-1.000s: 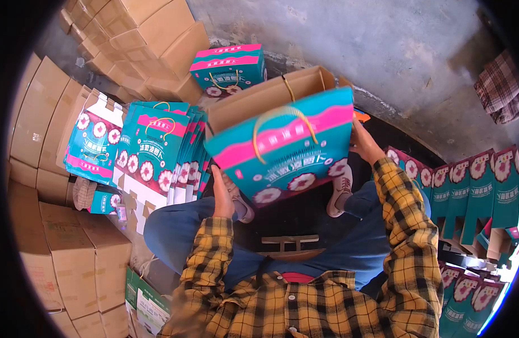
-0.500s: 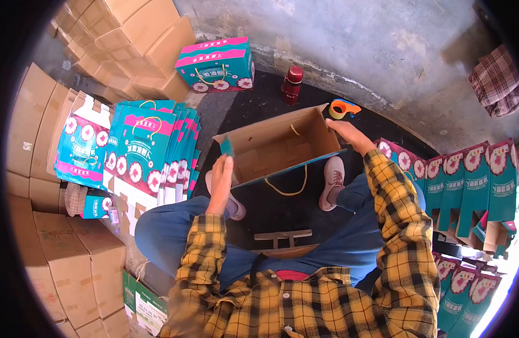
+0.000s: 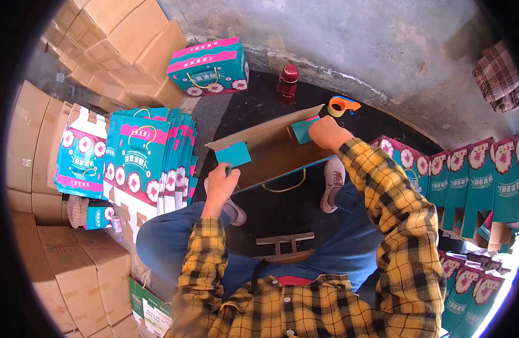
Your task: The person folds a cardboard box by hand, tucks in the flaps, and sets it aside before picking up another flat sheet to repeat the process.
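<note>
An open cardboard gift box (image 3: 265, 155) stands on the black mat between my feet, its brown inside facing up and a yellow cord handle hanging at its near side. Two small teal end flaps are folded inward over the opening. At the box's left end, my left hand (image 3: 219, 186) has its fingers closed on the near corner, beside the left flap (image 3: 233, 153). My right hand (image 3: 329, 135) is curled at the right end, against the right flap (image 3: 304, 130); its fingertips are partly hidden.
Beyond the box stand a red flask (image 3: 288, 84), an orange tape dispenser (image 3: 344, 106) and a closed gift box (image 3: 209, 69). Flattened teal boxes (image 3: 144, 152) lean at left near stacked brown cartons (image 3: 74, 270). More teal boxes (image 3: 479, 180) line the right side.
Both end flaps have come down inward over the opening. My right hand has moved left and its stretched fingers have curled; my left hand has dropped slightly, its fingers now bent.
</note>
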